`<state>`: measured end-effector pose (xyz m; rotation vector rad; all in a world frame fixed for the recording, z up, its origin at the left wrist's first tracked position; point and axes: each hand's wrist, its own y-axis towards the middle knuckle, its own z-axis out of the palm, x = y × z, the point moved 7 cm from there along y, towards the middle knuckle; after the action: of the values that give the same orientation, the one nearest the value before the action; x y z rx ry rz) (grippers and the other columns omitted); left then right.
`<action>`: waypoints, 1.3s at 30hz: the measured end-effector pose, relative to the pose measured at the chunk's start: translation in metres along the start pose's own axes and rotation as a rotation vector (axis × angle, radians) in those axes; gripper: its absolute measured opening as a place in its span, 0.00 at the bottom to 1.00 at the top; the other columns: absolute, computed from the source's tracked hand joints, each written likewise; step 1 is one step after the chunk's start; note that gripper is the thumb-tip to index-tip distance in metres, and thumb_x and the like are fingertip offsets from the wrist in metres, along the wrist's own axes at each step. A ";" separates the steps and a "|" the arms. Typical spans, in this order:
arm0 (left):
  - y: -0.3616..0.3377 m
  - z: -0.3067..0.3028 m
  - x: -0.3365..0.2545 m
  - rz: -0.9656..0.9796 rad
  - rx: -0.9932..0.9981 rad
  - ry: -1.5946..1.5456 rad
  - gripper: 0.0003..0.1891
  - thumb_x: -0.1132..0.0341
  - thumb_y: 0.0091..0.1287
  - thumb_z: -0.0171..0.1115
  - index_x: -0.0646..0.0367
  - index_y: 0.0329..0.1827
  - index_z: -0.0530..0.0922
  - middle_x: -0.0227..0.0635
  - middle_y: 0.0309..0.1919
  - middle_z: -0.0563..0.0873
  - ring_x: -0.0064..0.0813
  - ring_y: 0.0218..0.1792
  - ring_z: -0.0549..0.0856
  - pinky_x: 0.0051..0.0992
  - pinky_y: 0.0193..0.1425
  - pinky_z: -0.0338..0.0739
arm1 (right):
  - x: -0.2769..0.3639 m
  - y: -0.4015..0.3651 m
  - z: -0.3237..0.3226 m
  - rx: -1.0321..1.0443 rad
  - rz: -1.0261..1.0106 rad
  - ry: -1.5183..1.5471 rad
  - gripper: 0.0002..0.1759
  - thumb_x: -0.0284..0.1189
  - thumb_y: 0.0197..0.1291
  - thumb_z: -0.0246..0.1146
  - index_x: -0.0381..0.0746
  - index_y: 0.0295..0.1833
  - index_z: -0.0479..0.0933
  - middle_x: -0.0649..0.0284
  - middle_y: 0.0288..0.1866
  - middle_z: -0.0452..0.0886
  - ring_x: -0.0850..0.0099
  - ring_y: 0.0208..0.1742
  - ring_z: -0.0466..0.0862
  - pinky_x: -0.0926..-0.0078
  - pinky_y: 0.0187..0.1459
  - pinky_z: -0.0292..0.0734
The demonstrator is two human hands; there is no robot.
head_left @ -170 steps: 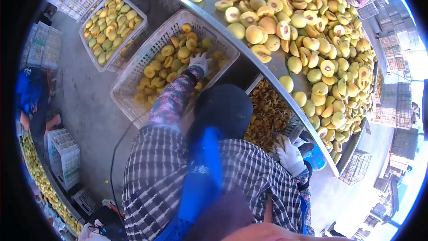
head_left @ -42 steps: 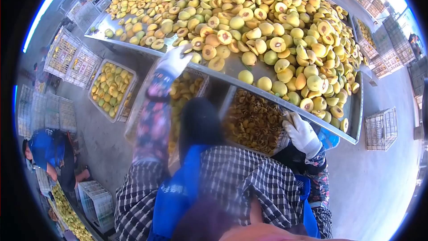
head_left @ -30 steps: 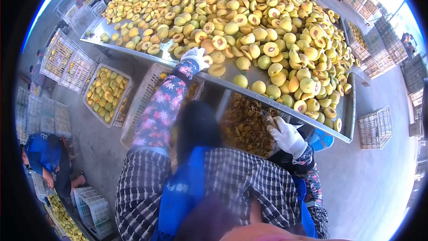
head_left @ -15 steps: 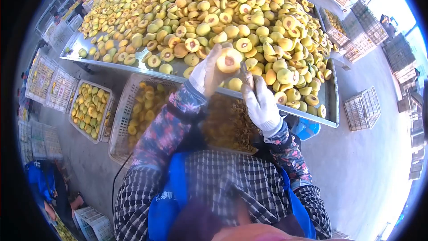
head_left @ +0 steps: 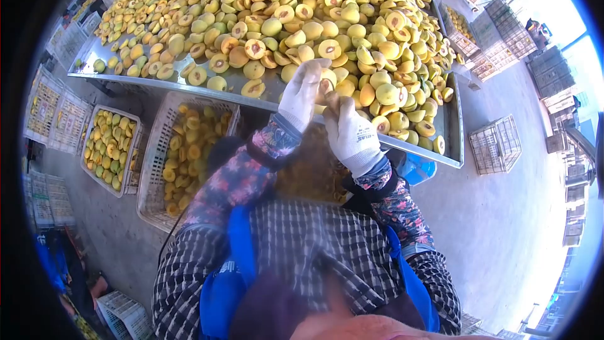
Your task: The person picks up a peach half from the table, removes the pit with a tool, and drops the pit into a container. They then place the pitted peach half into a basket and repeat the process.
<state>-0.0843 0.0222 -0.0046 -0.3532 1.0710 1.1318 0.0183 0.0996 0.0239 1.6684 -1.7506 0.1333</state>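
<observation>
The left hand grasps a halved fruit above the near edge of the metal table, apparently to steady it for the right hand. The right fingers close in at the fruit's near side; any tool between them cannot be confirmed. The crate sits near left, below table level, presumably for easy reach.

From here I see yellow-green fruit with red-brown centres, white gloves, pink-flowered dark sleeves, a black-and-white checked shirt, blue straps and, at left, an off-white crate.
</observation>
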 end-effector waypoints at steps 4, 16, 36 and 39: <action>0.002 -0.010 0.023 -0.195 0.012 0.027 0.21 0.55 0.79 0.47 0.64 0.62 0.71 0.35 0.55 0.78 0.22 0.54 0.78 0.24 0.60 0.73 | -0.004 -0.004 0.003 0.086 0.006 -0.051 0.13 0.30 0.67 0.57 0.34 0.49 0.66 0.43 0.26 0.79 0.46 0.30 0.82 0.53 0.29 0.75; -0.018 0.009 -0.011 0.053 -0.105 0.134 0.34 0.41 0.77 0.35 0.70 0.57 0.71 0.47 0.51 0.79 0.36 0.48 0.83 0.32 0.52 0.81 | -0.003 -0.014 0.001 0.026 -0.021 0.335 0.14 0.29 0.69 0.56 0.31 0.53 0.67 0.46 0.28 0.78 0.48 0.31 0.81 0.59 0.36 0.76; -0.031 0.013 0.001 -0.391 -0.141 -0.242 0.18 0.54 0.71 0.61 0.64 0.40 0.76 0.42 0.35 0.81 0.41 0.36 0.85 0.41 0.35 0.84 | -0.002 -0.048 0.035 0.637 0.665 1.695 0.18 0.45 0.73 0.54 0.40 0.43 0.75 0.76 0.20 0.64 0.84 0.17 0.63 0.84 0.18 0.54; -0.035 0.005 0.014 -0.445 -0.287 -0.308 0.20 0.51 0.70 0.62 0.62 0.44 0.74 0.41 0.38 0.80 0.41 0.36 0.85 0.42 0.35 0.84 | -0.002 -0.057 0.048 0.652 0.707 1.788 0.22 0.50 0.72 0.53 0.40 0.49 0.71 0.74 0.18 0.62 0.83 0.09 0.56 0.85 0.12 0.51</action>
<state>-0.0515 0.0187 -0.0231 -0.5899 0.5225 0.8988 0.0503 0.0669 -0.0344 0.4773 -0.6536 1.9303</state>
